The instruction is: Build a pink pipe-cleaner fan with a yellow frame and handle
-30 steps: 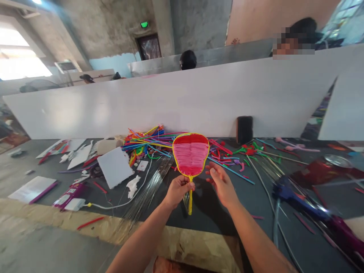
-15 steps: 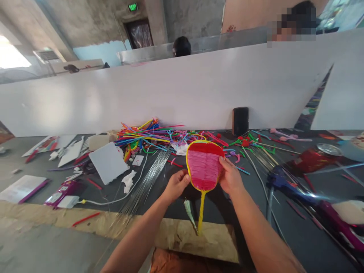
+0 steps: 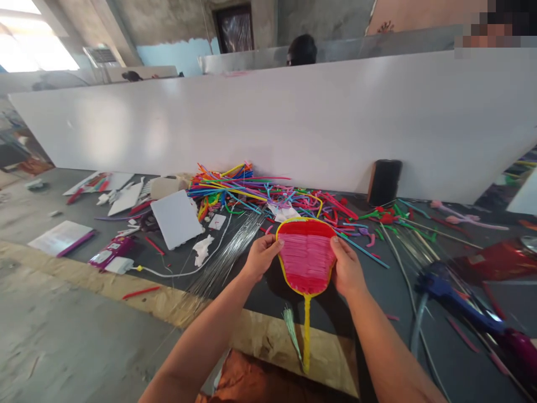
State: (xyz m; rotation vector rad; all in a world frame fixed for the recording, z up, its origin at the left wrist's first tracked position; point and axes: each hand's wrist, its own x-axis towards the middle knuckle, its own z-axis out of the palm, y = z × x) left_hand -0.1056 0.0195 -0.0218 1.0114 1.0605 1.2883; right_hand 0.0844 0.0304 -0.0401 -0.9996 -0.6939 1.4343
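Note:
A fan [image 3: 308,257] made of pink and red pipe cleaners, with a yellow rim and a yellow handle, is held up in front of me over the dark table. My left hand [image 3: 265,254] pinches its left edge, thumb on the front face. On the opposite edge, my right hand [image 3: 346,263] grips with the thumb in front and the other fingers behind, mostly hidden. The handle points down towards me. A pale green tassel [image 3: 292,330] hangs beside the handle, joined near its lower end.
A heap of coloured pipe cleaners [image 3: 235,187] lies behind the fan, beside thin metal wires [image 3: 230,252]. A phone [image 3: 385,182] leans on the white partition [image 3: 260,123]. At right are a blue glue gun [image 3: 457,296] and a red can [image 3: 499,257]; a purple power strip [image 3: 111,252] lies left.
My view has turned a little left and down. The left hand has slid higher along the fan's edge, thumb now on its face. Both hands still hold the fan.

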